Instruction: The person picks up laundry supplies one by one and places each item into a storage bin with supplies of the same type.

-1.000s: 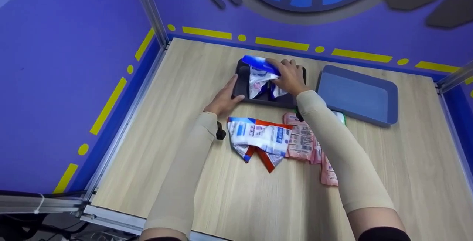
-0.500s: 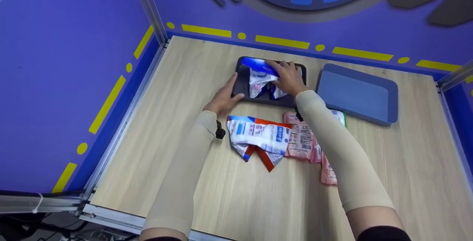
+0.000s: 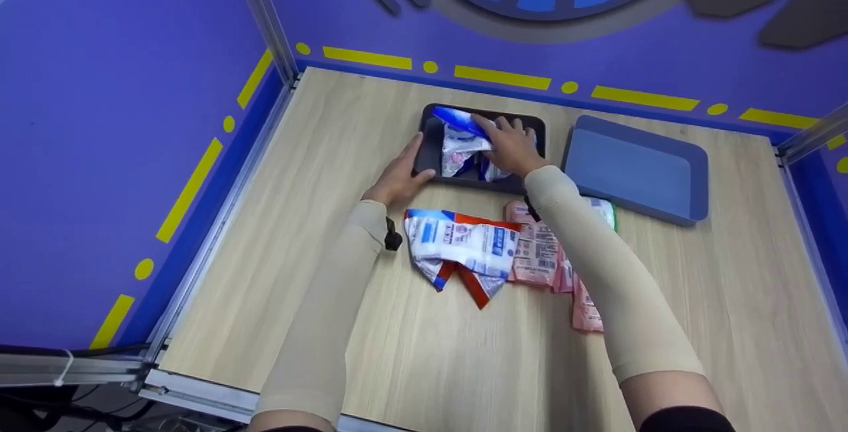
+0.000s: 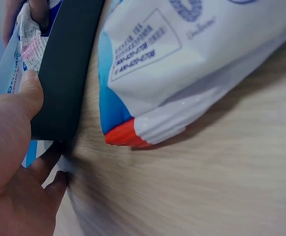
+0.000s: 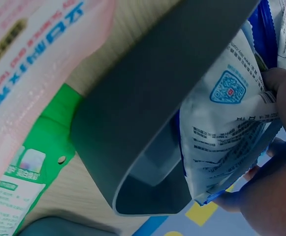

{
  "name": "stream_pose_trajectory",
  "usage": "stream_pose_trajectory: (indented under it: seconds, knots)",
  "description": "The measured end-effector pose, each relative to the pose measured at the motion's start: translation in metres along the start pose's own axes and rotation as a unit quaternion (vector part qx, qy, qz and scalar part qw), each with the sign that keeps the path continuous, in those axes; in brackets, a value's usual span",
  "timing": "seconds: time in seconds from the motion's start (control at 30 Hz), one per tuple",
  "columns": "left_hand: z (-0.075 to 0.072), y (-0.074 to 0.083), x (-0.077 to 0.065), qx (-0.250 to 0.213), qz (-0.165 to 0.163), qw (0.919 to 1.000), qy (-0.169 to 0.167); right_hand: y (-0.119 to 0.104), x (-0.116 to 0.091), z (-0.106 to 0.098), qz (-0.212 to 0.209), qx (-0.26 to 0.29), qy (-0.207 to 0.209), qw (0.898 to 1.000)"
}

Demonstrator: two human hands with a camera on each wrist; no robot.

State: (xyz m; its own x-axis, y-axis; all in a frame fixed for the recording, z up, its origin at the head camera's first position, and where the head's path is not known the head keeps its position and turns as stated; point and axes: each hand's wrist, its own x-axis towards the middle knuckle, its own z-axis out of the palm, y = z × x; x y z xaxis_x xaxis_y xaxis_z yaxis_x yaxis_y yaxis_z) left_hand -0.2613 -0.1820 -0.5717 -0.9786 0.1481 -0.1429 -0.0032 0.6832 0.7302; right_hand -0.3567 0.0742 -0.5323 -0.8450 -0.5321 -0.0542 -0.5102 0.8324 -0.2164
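In the head view, my left hand (image 3: 397, 177) holds the left end of a dark tray (image 3: 432, 147), thumb at the near wall and fingers along the outside. The left wrist view shows the thumb over the rim of the tray wall (image 4: 66, 73). My right hand (image 3: 513, 146) grips a blue-and-white packet (image 3: 458, 148) standing tilted inside that tray. Another white-and-blue packet part (image 3: 495, 171) shows beneath this hand; whether it is separate I cannot tell. In the right wrist view, fingers pinch the crinkled packet (image 5: 226, 128), which bears printed text and a square code.
Red, blue and white packets (image 3: 464, 245) lie overlapped before the dark tray. Beside them are several pink packets (image 3: 538, 256) and a green-edged packet (image 3: 606, 212), partly under the right forearm. A grey-blue tray (image 3: 636, 163) stands at the right. Purple walls enclose the wooden table (image 3: 457, 366).
The right hand and the blue-and-white packet sit slightly lower and nearer in the dark tray, exposing more of its far rim. The left hand keeps its hold on the tray.
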Motion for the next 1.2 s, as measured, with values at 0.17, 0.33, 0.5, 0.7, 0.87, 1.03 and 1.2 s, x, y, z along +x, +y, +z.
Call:
stream_pose_trajectory:
  seconds: [0.17, 0.33, 0.5, 0.7, 0.87, 1.03, 1.2]
  knots:
    - [-0.001, 0.000, -0.001, 0.004, -0.003, 1.0000, -0.006, -0.002, -0.003, 0.001, 0.008, -0.004, -0.019, 1.000]
    - [-0.001, 0.000, 0.000, 0.006, -0.010, 0.9999, -0.007, -0.009, -0.008, -0.002, 0.028, 0.001, -0.051, 0.998]
    - [0.000, 0.000, 0.000, 0.003, -0.014, 0.9999, -0.006, -0.016, -0.013, -0.001, 0.055, 0.013, -0.081, 0.995]
    - [0.001, 0.000, 0.000, 0.000, -0.015, 0.9999, -0.005, -0.021, -0.016, 0.002, 0.076, 0.034, -0.103, 0.991]
    - [0.001, -0.002, 0.001, 0.000, -0.002, 1.0000, 0.001, -0.020, -0.016, 0.007, 0.080, 0.053, -0.113, 0.989]
    - [0.000, -0.002, 0.000, 0.004, 0.008, 1.0000, 0.002, -0.019, -0.016, 0.009, 0.079, 0.054, -0.118, 0.988]
    - [0.000, -0.001, -0.001, 0.002, 0.011, 0.9999, 0.004, -0.018, -0.016, 0.011, 0.081, 0.054, -0.122, 0.988]
